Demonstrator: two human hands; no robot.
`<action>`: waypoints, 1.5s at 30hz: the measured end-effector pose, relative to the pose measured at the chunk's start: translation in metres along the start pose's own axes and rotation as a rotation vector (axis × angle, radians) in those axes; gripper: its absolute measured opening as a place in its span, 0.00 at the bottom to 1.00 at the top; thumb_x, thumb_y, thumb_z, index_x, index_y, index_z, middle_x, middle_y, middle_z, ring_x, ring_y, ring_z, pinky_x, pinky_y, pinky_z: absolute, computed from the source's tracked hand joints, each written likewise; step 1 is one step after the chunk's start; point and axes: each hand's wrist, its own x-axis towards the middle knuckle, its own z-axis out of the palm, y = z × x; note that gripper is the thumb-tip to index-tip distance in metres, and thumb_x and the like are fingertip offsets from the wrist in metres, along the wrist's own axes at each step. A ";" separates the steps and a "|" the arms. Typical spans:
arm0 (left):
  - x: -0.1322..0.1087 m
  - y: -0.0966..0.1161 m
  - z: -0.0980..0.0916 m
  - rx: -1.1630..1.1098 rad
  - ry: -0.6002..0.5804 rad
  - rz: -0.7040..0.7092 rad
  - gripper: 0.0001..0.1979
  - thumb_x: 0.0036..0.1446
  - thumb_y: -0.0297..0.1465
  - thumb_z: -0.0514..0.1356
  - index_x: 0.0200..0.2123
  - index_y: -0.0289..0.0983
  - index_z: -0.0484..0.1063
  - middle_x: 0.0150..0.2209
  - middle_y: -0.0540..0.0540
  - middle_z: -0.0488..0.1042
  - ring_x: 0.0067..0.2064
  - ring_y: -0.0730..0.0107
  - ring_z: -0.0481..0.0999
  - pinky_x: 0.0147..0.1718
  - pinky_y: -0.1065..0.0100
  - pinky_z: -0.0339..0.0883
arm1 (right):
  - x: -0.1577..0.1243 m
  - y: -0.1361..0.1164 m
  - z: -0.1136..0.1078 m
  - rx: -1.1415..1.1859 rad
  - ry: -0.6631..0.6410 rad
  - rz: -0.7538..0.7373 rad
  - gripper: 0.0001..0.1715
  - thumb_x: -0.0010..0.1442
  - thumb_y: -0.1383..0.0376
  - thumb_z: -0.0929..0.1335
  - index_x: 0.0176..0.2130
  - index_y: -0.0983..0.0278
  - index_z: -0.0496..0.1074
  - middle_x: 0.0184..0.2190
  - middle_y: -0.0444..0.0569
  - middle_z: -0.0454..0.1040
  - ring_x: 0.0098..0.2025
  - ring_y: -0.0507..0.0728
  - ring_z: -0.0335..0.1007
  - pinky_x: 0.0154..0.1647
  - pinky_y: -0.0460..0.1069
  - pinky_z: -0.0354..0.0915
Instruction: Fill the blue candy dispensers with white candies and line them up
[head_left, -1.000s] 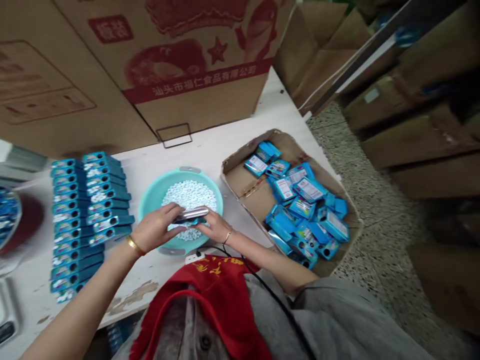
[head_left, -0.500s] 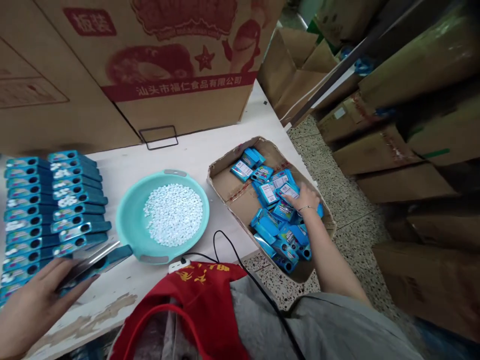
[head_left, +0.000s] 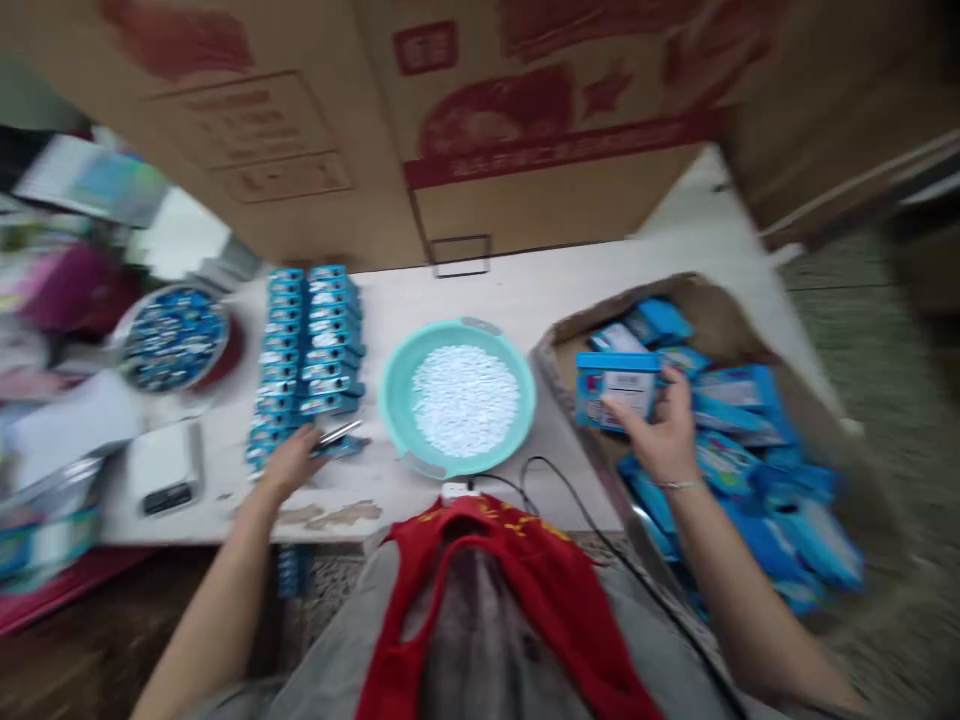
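My right hand [head_left: 664, 430] is closed round a small blue box [head_left: 622, 378] with a white label, held up over the left side of a cardboard tray [head_left: 555, 350]. More blue boxes [head_left: 724, 460] lie jumbled in that tray. At the near end of the stacked rows, my left hand [head_left: 294, 462] is closed on a slim silver metal tool [head_left: 341, 432], its kind blurred. A blue box [head_left: 346, 448] shows just under the tool, at the fingers. Between my hands stands a turquoise basin [head_left: 397, 435] of small white tablets [head_left: 465, 400].
Two rows of blue boxes [head_left: 330, 330] with round holes stand left of the basin. Beyond are a tub of blue pieces [head_left: 176, 335] and a white scale [head_left: 161, 465]. A large carton [head_left: 540, 210] backs the table. A black cable [head_left: 600, 525] crosses my lap.
My right hand has lifted a blue box from the pile and moved left with it. The view has swung left, showing the tub and scale. My left hand still holds the metal tool.
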 end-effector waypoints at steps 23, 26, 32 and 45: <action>0.068 0.106 0.029 -0.342 0.223 0.441 0.15 0.64 0.28 0.48 0.52 0.36 0.65 0.44 0.41 0.70 0.46 0.64 0.70 0.48 0.62 0.67 | -0.064 -0.010 0.066 0.725 -0.470 0.928 0.24 0.48 0.60 0.75 0.45 0.60 0.75 0.51 0.47 0.75 0.47 0.56 0.74 0.41 0.48 0.72; 0.113 0.147 0.035 -0.200 0.179 0.405 0.18 0.61 0.22 0.47 0.53 0.34 0.65 0.45 0.39 0.68 0.47 0.62 0.69 0.49 0.61 0.65 | -0.074 -0.013 0.051 0.739 -0.593 0.934 0.31 0.45 0.66 0.77 0.50 0.59 0.73 0.55 0.48 0.72 0.51 0.57 0.73 0.48 0.49 0.71; 0.150 0.179 0.055 -0.043 0.120 0.462 0.20 0.60 0.19 0.47 0.54 0.36 0.64 0.50 0.38 0.67 0.50 0.59 0.66 0.51 0.57 0.63 | -0.080 0.006 0.041 0.708 -0.454 0.964 0.25 0.45 0.69 0.76 0.45 0.59 0.76 0.43 0.48 0.79 0.40 0.56 0.78 0.31 0.45 0.71; 0.110 0.206 0.080 -0.747 -0.161 0.471 0.22 0.51 0.23 0.57 0.52 0.34 0.64 0.50 0.41 0.70 0.48 0.63 0.70 0.51 0.60 0.65 | -0.082 0.033 0.030 0.396 -0.446 0.847 0.20 0.45 0.54 0.77 0.33 0.65 0.75 0.28 0.51 0.79 0.28 0.58 0.76 0.25 0.49 0.70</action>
